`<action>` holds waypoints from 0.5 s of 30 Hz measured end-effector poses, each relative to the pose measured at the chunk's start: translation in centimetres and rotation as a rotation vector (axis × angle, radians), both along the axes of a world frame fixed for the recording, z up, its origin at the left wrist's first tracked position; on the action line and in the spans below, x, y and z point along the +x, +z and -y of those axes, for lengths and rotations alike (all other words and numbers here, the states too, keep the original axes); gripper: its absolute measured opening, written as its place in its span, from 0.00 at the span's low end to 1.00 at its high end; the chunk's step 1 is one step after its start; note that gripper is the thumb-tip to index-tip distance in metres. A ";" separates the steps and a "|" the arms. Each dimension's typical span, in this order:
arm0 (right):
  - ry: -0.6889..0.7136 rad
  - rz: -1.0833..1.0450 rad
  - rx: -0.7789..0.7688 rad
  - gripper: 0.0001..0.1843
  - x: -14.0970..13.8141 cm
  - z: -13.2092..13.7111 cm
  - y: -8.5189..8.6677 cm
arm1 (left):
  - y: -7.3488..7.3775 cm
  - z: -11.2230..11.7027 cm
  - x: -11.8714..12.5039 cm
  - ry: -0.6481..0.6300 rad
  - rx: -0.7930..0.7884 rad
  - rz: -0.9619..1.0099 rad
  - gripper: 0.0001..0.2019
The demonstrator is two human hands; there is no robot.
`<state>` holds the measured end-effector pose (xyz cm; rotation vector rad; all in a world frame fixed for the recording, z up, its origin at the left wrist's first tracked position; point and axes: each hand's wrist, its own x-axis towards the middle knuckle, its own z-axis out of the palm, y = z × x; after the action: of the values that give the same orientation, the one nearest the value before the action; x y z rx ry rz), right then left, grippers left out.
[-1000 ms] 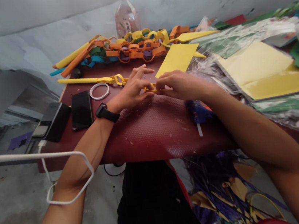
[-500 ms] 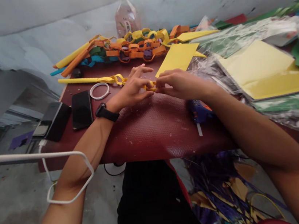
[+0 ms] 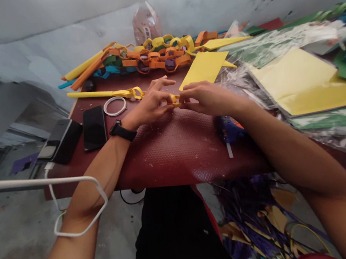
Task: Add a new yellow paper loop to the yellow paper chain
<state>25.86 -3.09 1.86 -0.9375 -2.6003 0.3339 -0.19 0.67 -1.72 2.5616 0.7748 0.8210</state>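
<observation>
My left hand (image 3: pixel 152 102) and my right hand (image 3: pixel 208 97) meet over the dark red table (image 3: pixel 175 150), both pinching a small yellow paper loop (image 3: pixel 173 99) between their fingertips. That loop is the end of a short yellow paper chain (image 3: pixel 134 93) trailing left to a long yellow strip (image 3: pixel 91 93). The left wrist carries a black watch (image 3: pixel 122 131). A yellow sheet (image 3: pixel 205 68) lies just beyond my right hand.
A pile of orange, yellow and blue paper chains (image 3: pixel 153 55) and a plastic bottle (image 3: pixel 145 20) stand at the back. Two phones (image 3: pixel 93 127), a white ring (image 3: pixel 115 105), a blue glue gun (image 3: pixel 228 128) and plastic-wrapped coloured sheets (image 3: pixel 307 82) lie around.
Both hands have shifted very slightly away from me while still working the yellow loop; the rest of the table is unchanged.
</observation>
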 end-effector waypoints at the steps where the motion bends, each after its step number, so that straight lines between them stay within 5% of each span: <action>1: -0.010 -0.004 0.006 0.12 0.0 0.0 0.0 | 0.0 0.0 0.0 -0.001 0.006 -0.005 0.05; 15: -0.028 -0.028 0.002 0.14 -0.5 0.4 0.1 | 0.4 0.6 0.5 0.034 0.058 -0.046 0.03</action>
<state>25.38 -3.51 1.93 -0.9600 -2.5595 0.3342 0.34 0.08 -1.28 2.6339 0.8220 0.8094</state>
